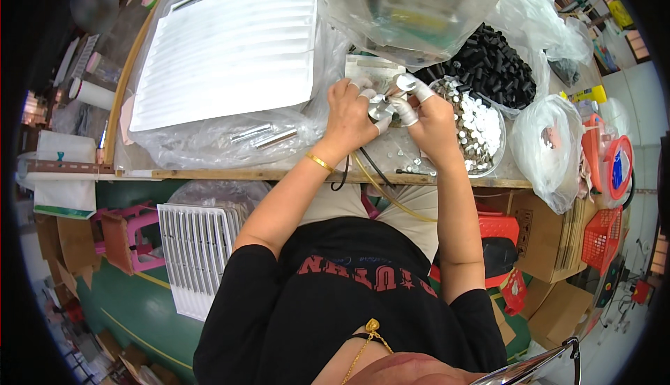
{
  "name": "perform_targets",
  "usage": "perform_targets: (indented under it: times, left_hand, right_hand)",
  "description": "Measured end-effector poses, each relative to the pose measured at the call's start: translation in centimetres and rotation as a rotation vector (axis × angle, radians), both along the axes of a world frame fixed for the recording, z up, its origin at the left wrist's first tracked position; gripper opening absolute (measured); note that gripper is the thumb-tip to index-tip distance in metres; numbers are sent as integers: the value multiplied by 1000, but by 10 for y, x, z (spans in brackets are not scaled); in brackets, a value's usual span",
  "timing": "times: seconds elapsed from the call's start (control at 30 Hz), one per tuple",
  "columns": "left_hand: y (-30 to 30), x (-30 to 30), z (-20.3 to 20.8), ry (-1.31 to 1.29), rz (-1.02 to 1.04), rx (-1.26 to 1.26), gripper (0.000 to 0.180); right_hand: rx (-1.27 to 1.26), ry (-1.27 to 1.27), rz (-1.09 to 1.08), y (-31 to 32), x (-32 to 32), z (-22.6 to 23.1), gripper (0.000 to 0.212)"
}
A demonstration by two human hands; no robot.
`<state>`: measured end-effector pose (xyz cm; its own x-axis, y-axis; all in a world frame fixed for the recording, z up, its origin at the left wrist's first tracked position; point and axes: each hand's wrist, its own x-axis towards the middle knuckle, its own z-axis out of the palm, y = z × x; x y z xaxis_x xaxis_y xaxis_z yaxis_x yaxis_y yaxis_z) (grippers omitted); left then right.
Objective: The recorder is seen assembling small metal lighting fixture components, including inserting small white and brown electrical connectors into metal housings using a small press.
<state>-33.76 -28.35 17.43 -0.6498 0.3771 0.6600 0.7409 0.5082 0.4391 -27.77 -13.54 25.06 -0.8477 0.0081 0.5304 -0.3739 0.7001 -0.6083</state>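
Note:
My left hand (351, 116) is closed at the worktable's front edge, its fingertips on a small shiny metal part (380, 108). Close beside it, my right hand (433, 123) pinches a small round silvery piece (405, 83) between thumb and forefinger. White covers wrap several of my fingertips. The exact shape of the parts is partly hidden by the fingers. By my right hand stands a clear round tub (500, 149) full of flat silvery pieces. Behind it, many short black cylinders (497, 71) lie heaped in a plastic bag.
A white ribbed tray (227, 53) rests on plastic film at the left, with loose shiny tubes (277, 138) before it. A large translucent bin (412, 8) overhangs the far middle. Cables (377, 175) hang over the table edge. Below stand a slotted rack (195, 252) and cardboard boxes (548, 238).

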Motion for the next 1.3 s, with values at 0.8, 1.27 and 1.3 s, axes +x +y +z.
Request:
perform_targets:
  times: [0.8,1.27,1.3]
  left_hand:
    - [20,-45,16,-161,136,-163,42]
    - [13,-30,8,-138,124,-162,42]
    - [12,-30,6,-154,124,-167,42]
  right_hand:
    - [-92,-28,-258,19,-14,-37,32]
    - [98,724,-287,21,-51,244,60]
    - [121,791,-268,19,-56,259,57]
